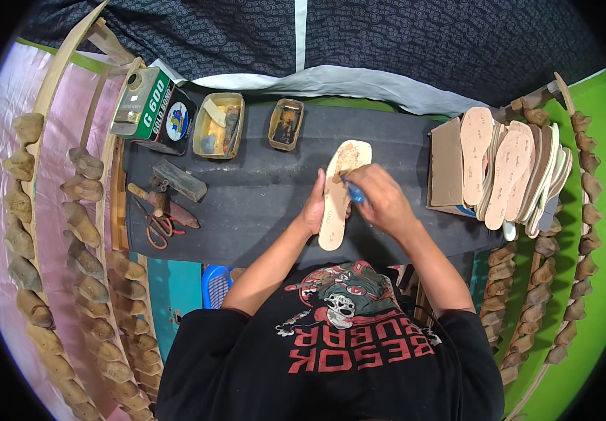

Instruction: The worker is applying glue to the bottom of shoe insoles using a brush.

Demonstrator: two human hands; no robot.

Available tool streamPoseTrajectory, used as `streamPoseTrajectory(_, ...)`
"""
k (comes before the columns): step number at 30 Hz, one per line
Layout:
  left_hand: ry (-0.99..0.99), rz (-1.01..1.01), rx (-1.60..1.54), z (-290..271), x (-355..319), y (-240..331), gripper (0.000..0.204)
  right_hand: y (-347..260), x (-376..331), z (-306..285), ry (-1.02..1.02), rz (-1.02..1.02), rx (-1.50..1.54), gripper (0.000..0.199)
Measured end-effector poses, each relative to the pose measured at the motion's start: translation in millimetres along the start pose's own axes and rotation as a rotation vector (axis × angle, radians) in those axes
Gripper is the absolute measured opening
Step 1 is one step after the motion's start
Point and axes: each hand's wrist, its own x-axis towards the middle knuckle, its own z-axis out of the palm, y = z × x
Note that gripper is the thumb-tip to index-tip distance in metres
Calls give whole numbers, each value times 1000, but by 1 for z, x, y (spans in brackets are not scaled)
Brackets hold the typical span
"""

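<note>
A pale, foot-shaped insole [332, 223] is held upright lengthwise over the dark table, its wide toe end pointing away from me. My left hand [313, 205] grips its left edge, thumb on the near face. Brown smears cover part of the toe half, and small marks show lower down. My right hand [385, 201] is closed around a blue-handled tool [356, 194], apparently a brush. Its brownish tip meets the insole's face near the middle. The fingers behind the insole are mostly hidden.
At the back left stand a green-and-white metal can [152, 111], a yellowish tub [197, 142] and a smaller tub [272, 125]. A hammer [154, 202], grey block [180, 179] and red-handled tool [164, 228] lie nearer. Insoles [513, 168] fill a cardboard box [445, 165] at right. Racks of shoe lasts [19, 237] flank the table.
</note>
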Motion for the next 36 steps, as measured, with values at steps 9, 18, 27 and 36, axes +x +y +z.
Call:
streamPoseTrajectory(9, -7, -5, 59, -5, 3, 4, 88, 8, 0, -8, 271, 152, 52, 26)
streamPoseTrajectory(18, -6, -29, 45, 4, 1, 2, 81, 14, 2, -3, 169, 167, 36, 21)
streamPoseTrajectory(27, 6, -40, 48, 3, -2, 3, 76, 13, 5, 4, 132, 110, 54, 29)
streamPoseTrajectory(36, 117, 4, -137, 30, -8, 15, 73, -10, -2, 0, -14, 49, 154, 26)
